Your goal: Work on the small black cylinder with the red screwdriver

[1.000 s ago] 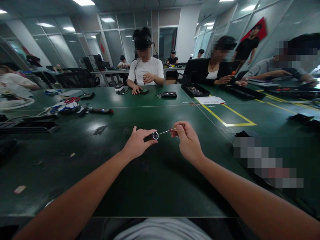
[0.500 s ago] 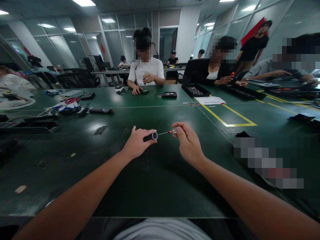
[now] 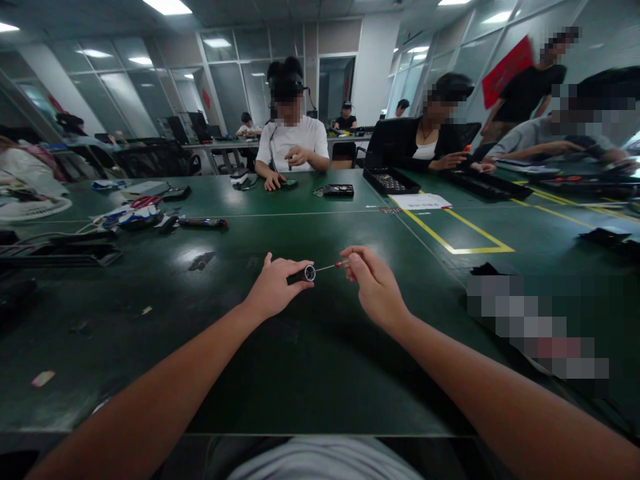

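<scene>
Small dark cylinder [image 3: 306, 273], its silver-rimmed end turned to the right, sits pinned against the green desk [image 3: 300, 373] under the closed fingers of the left hand [image 3: 274, 288]. The right hand [image 3: 376, 287] pinches the red-tipped handle of a thin screwdriver [image 3: 331, 267] between thumb and fingertips, the shaft slanting down so its tip meets the cylinder's open end. By the look of it, the driver is engaged in the cylinder's face and a fastener there is being worked; the next move likely calls for a steady twist of the handle while the left hand keeps the part from rolling. Whether a screw is seated is too small to tell. Farther out, a black parts tray [image 3: 390, 180] and a white sheet [image 3: 419, 200] lie near yellow floor-style tape [image 3: 453, 233] on the desk, and a person in a white shirt [image 3: 293, 143] works opposite.
</scene>
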Demonstrator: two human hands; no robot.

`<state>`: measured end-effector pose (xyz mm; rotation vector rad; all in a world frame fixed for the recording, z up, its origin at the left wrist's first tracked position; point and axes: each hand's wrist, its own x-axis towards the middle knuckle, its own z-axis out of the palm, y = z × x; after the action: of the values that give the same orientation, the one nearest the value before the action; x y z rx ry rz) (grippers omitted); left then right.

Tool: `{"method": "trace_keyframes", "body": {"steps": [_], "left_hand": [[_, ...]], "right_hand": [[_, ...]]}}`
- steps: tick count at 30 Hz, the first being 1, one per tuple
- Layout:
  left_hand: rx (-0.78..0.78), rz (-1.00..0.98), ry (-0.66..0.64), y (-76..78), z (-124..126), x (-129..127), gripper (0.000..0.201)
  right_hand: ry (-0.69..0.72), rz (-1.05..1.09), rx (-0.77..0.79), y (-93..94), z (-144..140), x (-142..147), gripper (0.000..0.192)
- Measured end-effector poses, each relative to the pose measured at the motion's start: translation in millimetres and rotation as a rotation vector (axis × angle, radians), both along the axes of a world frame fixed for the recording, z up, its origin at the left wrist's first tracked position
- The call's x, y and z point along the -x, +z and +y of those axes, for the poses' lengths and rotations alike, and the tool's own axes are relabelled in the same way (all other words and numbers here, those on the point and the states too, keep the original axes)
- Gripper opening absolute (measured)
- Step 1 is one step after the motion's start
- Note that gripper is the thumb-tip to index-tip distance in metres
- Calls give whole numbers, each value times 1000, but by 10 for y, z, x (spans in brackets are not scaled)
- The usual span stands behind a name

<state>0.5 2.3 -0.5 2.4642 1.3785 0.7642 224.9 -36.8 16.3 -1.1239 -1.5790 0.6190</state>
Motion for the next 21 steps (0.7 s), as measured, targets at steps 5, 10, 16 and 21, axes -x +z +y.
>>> {"method": "trace_keyframes", "body": {"steps": [5,10,16,21], "left_hand": [[22,19,-10,10,-8,-4,42],[20,1,13,9,4,8,43],[-47,18,-28,65,-11,-2,43],[31,12,-6,85,12,13,43]], "right_hand": [[-35,-39,-1,49,-24,4,30],[-9,125,39,14,50,15,24],[27,534,357,-174,312,-61,28],[79,679,481,-242,414,-121,26]]}}
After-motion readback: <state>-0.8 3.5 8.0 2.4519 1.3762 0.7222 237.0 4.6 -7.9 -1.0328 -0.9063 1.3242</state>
